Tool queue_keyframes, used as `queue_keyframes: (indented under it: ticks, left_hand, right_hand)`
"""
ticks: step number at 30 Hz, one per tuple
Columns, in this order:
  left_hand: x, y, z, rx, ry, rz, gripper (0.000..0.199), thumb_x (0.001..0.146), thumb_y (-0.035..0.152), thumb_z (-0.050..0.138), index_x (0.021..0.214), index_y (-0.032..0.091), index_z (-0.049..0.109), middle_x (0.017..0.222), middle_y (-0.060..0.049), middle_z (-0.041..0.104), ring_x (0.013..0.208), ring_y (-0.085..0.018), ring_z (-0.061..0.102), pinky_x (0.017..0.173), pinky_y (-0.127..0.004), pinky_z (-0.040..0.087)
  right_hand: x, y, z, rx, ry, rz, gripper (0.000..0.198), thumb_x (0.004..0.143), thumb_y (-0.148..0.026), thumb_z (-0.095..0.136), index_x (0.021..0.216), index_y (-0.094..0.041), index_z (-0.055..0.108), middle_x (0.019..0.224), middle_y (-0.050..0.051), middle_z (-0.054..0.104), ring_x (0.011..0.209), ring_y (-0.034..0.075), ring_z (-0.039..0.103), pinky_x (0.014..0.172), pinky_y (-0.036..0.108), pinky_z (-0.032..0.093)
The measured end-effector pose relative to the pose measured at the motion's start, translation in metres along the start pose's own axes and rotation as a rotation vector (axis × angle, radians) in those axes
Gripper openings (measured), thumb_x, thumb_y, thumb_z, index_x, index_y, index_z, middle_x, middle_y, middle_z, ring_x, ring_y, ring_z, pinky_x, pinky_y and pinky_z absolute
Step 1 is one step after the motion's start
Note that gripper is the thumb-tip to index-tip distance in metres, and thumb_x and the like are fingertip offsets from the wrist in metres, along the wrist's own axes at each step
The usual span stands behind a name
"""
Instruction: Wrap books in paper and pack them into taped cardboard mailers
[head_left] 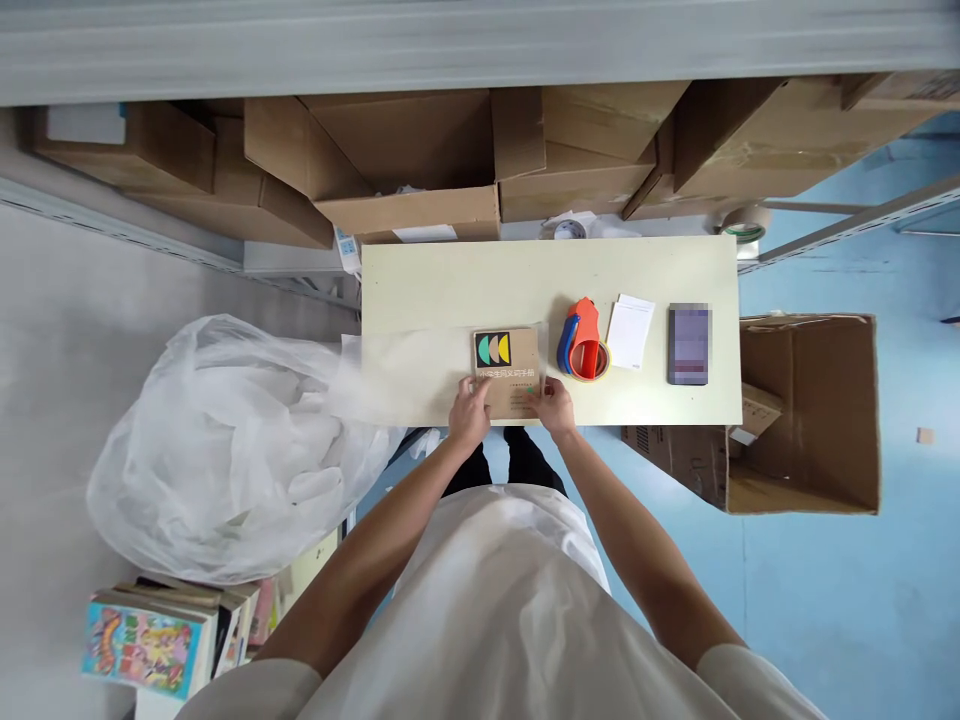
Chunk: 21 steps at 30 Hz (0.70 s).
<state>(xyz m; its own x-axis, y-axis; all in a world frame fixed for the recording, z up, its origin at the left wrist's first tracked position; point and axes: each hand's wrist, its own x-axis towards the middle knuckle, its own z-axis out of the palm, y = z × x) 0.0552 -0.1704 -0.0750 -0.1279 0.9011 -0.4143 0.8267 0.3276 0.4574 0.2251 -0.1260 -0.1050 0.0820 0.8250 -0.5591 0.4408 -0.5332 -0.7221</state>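
Note:
A brown paperback book with green, tan and yellow half-circles on its cover lies at the front edge of the pale table. Beneath it, a translucent white wrapping sheet stretches left across the tabletop. My left hand grips the book's lower left edge, with a finger over the cover. At the lower right corner, my right hand closes on the book's edge; whether the sheet is also in that grip, I cannot tell. Just right of the book sits an orange and blue tape dispenser.
White paper slips and a dark phone-like device lie farther right on the table. Cardboard boxes line the shelf behind. A big plastic bag and stacked books are at left. An open carton stands right.

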Motion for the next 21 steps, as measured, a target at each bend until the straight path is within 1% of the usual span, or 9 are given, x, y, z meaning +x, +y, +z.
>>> queue_keyframes:
  ticks: [2, 3, 6, 10, 13, 16, 17, 19, 21]
  left_hand:
    - [0.002, -0.005, 0.003, -0.065, 0.025, 0.003, 0.061, 0.075, 0.003, 0.051, 0.133, 0.022, 0.047, 0.129, -0.012, 0.041, 0.112, -0.027, 0.054, 0.091, -0.038, 0.051]
    - [0.002, -0.008, 0.005, -0.098, 0.038, 0.014, 0.061, 0.074, 0.002, 0.051, 0.132, 0.021, 0.048, 0.128, -0.012, 0.041, 0.114, -0.026, 0.053, 0.093, -0.038, 0.050]
    - [0.002, -0.020, 0.010, -0.183, 0.046, 0.067, 0.056, 0.075, 0.004, 0.050, 0.129, 0.019, 0.052, 0.130, -0.012, 0.041, 0.115, -0.024, 0.052, 0.097, -0.037, 0.048]
    - [0.007, -0.029, 0.015, -0.264, -0.007, 0.129, 0.049, 0.078, 0.009, 0.050, 0.126, 0.019, 0.055, 0.135, -0.011, 0.040, 0.109, -0.021, 0.056, 0.097, -0.038, 0.048]
    - [0.018, -0.018, 0.018, -0.282, -0.014, 0.206, 0.051, 0.075, 0.005, 0.048, 0.123, 0.019, 0.057, 0.136, -0.011, 0.043, 0.117, -0.023, 0.052, 0.101, -0.040, 0.045]
    - [0.028, 0.006, 0.017, -0.306, 0.000, 0.293, 0.050, 0.070, 0.003, 0.050, 0.116, 0.019, 0.062, 0.137, -0.011, 0.044, 0.127, -0.029, 0.041, 0.106, -0.047, 0.038]
    - [0.030, 0.015, 0.014, -0.352, 0.000, 0.315, 0.048, 0.069, 0.004, 0.051, 0.113, 0.019, 0.063, 0.135, -0.011, 0.046, 0.127, -0.029, 0.041, 0.106, -0.048, 0.037]
    - [0.029, 0.030, 0.004, -0.528, -0.032, 0.331, 0.044, 0.072, 0.008, 0.050, 0.113, 0.019, 0.063, 0.129, -0.010, 0.052, 0.122, -0.027, 0.047, 0.104, -0.045, 0.040]
    - [0.025, 0.037, -0.009, -0.756, -0.110, 0.297, 0.043, 0.078, 0.014, 0.047, 0.118, 0.019, 0.058, 0.123, -0.009, 0.057, 0.112, -0.023, 0.054, 0.099, -0.039, 0.044]
  right_hand:
    - [0.001, -0.008, -0.003, -0.018, 0.010, 0.012, 0.036, 0.055, -0.036, 0.067, 0.084, -0.022, 0.053, 0.077, 0.000, 0.057, 0.074, 0.019, 0.054, 0.069, 0.033, 0.046]
    - [0.001, -0.011, -0.004, -0.023, 0.015, 0.016, 0.032, 0.054, -0.036, 0.067, 0.079, -0.022, 0.051, 0.075, 0.000, 0.057, 0.072, 0.018, 0.053, 0.067, 0.032, 0.045]
    - [-0.007, -0.019, -0.007, 0.024, -0.015, 0.046, 0.027, 0.056, -0.035, 0.065, 0.071, -0.022, 0.047, 0.067, -0.003, 0.052, 0.064, 0.015, 0.049, 0.060, 0.028, 0.042]
    - [-0.024, -0.024, -0.011, 0.128, -0.018, 0.065, 0.029, 0.055, -0.033, 0.065, 0.067, -0.022, 0.041, 0.060, -0.008, 0.044, 0.057, 0.011, 0.042, 0.054, 0.025, 0.038]
    - [-0.035, -0.031, -0.019, 0.113, 0.037, 0.028, 0.028, 0.058, -0.033, 0.064, 0.070, -0.022, 0.041, 0.061, -0.008, 0.045, 0.057, 0.011, 0.042, 0.055, 0.025, 0.039]
    - [-0.044, -0.044, -0.028, 0.042, 0.116, -0.015, 0.027, 0.060, -0.035, 0.063, 0.073, -0.022, 0.043, 0.063, -0.006, 0.047, 0.058, 0.012, 0.043, 0.055, 0.025, 0.040]
    - [-0.047, -0.050, -0.030, 0.013, 0.136, -0.029, 0.027, 0.061, -0.036, 0.063, 0.074, -0.022, 0.044, 0.064, -0.006, 0.048, 0.059, 0.012, 0.044, 0.056, 0.026, 0.040]
    - [-0.052, -0.062, -0.029, -0.040, 0.141, -0.068, 0.028, 0.061, -0.036, 0.063, 0.076, -0.022, 0.045, 0.068, -0.004, 0.051, 0.062, 0.013, 0.046, 0.058, 0.027, 0.041]
    - [-0.056, -0.073, -0.022, -0.052, 0.091, -0.125, 0.030, 0.062, -0.037, 0.064, 0.080, -0.022, 0.046, 0.072, -0.003, 0.053, 0.065, 0.014, 0.048, 0.061, 0.028, 0.042]
